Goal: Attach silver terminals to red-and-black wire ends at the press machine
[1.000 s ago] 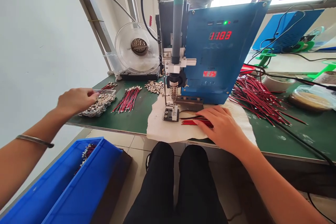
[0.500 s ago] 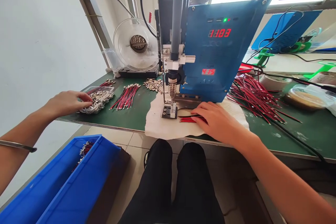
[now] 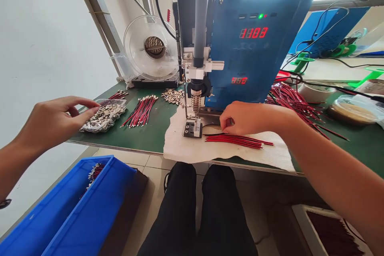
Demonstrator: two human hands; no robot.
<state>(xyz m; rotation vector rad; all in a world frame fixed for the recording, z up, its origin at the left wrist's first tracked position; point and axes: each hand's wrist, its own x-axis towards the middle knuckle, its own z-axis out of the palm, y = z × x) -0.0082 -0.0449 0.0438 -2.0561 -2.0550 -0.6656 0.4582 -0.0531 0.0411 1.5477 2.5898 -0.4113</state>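
My left hand (image 3: pixel 64 122) is beside and over a clear plastic tray (image 3: pixel 120 117) of small metal-and-white connectors. Its thumb and index finger are pinched together; anything between them is too small to make out. Close to the soldering machine's small fixture (image 3: pixel 193 128), my right hand (image 3: pixel 249 118) has its fingers curled and pinched on a thin black wire (image 3: pixel 214 135). Several red wires (image 3: pixel 237 140) lie side by side on the white cloth (image 3: pixel 192 150), just in front of that hand. Above the fixture stands the machine's spring-wrapped soldering head (image 3: pixel 196 102).
The blue machine housing (image 3: pixel 240 60) rises behind my right hand. Wires with connectors (image 3: pixel 141 112) and loose connectors (image 3: pixel 173 96) lie on the green table. A red-and-black wire heap (image 3: pixel 294 104) is at right. Blue bins (image 3: pixel 111 188) stand below left; a white box (image 3: pixel 303 224) is below right.
My right hand has lifted and its fingers have curled, uncovering the red wires on the cloth. My left hand has drawn slightly back toward me from the tray, its thumb and finger pinched.
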